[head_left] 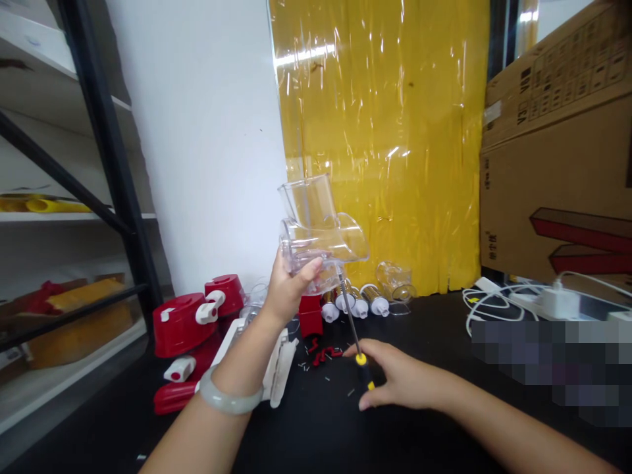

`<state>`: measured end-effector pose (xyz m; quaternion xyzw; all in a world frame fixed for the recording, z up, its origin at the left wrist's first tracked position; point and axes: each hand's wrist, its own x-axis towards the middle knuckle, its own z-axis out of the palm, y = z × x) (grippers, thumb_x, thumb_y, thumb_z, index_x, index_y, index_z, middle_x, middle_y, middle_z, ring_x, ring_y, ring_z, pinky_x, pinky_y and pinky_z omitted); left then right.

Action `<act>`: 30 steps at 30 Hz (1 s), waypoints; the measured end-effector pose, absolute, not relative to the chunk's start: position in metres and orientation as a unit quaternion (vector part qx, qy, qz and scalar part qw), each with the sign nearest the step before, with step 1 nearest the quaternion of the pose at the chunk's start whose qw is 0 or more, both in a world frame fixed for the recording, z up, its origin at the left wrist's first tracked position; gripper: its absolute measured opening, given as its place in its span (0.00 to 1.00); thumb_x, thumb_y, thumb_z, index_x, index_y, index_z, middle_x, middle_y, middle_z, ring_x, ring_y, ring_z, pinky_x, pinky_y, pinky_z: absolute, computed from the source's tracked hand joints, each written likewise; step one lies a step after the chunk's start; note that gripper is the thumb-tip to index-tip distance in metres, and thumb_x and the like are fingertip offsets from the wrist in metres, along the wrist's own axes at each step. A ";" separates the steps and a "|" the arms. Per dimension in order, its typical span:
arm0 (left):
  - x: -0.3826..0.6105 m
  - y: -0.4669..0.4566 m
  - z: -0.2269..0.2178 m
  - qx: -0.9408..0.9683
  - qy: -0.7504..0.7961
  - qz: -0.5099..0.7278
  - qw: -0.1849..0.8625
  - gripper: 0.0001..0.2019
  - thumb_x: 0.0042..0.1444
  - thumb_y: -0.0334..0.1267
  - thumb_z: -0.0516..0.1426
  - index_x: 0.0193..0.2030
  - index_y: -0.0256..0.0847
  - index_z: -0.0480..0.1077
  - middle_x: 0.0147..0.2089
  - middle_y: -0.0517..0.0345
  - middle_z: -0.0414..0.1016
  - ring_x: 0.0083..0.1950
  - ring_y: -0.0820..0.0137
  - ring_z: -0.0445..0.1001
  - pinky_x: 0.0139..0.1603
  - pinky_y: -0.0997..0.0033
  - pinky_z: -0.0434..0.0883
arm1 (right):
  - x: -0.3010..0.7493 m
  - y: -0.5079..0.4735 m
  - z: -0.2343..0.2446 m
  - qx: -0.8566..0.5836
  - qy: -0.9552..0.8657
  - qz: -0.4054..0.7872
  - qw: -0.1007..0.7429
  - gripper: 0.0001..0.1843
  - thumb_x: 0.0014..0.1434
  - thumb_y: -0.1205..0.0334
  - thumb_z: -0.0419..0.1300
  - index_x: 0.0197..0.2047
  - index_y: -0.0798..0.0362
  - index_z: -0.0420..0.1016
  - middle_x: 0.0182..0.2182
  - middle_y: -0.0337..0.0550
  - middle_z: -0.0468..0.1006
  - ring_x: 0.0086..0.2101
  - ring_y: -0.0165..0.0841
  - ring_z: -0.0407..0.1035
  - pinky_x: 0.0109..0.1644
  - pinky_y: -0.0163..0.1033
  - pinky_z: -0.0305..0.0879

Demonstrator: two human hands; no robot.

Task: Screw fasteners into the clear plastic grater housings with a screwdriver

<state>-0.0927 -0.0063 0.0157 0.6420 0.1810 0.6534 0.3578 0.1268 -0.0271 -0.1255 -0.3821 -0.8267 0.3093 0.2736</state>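
Left hand (289, 289) clamps clear housing (318, 230) aloft; right hand (402, 378) grips screwdriver (356, 339) beneath it. Black table (419, 329) below, red parts (190, 322) left, yellow film (390, 131) far, carton (557, 171) right.

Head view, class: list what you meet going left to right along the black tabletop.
red housings → left hand holding the clear plastic hopper → screwdriver in the right hand → white cables → white charger
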 end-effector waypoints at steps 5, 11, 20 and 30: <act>-0.090 -0.020 0.025 0.619 0.184 0.607 0.463 0.29 0.40 0.45 0.74 0.48 0.40 0.72 0.48 0.49 0.83 0.53 0.54 0.82 0.55 0.55 0.79 | 0.135 -0.028 -0.122 -0.330 -0.836 0.373 0.229 0.41 0.52 0.59 0.75 0.68 0.50 0.69 0.58 0.52 0.78 0.58 0.45 0.73 0.66 0.52 0.66; -0.091 -0.030 0.033 0.618 0.191 0.570 0.506 0.24 0.39 0.37 0.74 0.44 0.39 0.76 0.44 0.52 0.84 0.46 0.60 0.83 0.50 0.60 0.81 | 0.128 -0.026 -0.125 -0.323 -0.829 0.388 0.239 0.28 0.53 0.60 0.75 0.57 0.53 0.79 0.48 0.49 0.86 0.47 0.43 0.79 0.55 0.50 0.74; -0.089 -0.031 0.035 0.605 0.177 0.587 0.508 0.23 0.37 0.33 0.74 0.43 0.39 0.75 0.41 0.56 0.83 0.43 0.64 0.83 0.47 0.65 0.81 | 0.131 -0.028 -0.124 -0.285 -0.827 0.410 0.260 0.25 0.61 0.60 0.68 0.60 0.52 0.76 0.51 0.50 0.84 0.53 0.43 0.78 0.61 0.51 0.72; -0.091 -0.026 0.035 0.589 0.179 0.593 0.519 0.23 0.35 0.33 0.75 0.39 0.39 0.75 0.39 0.57 0.84 0.40 0.66 0.83 0.47 0.65 0.81 | 0.117 -0.021 -0.140 -0.350 -0.824 0.306 0.324 0.25 0.48 0.49 0.78 0.44 0.53 0.79 0.38 0.42 0.80 0.37 0.36 0.73 0.43 0.40 0.72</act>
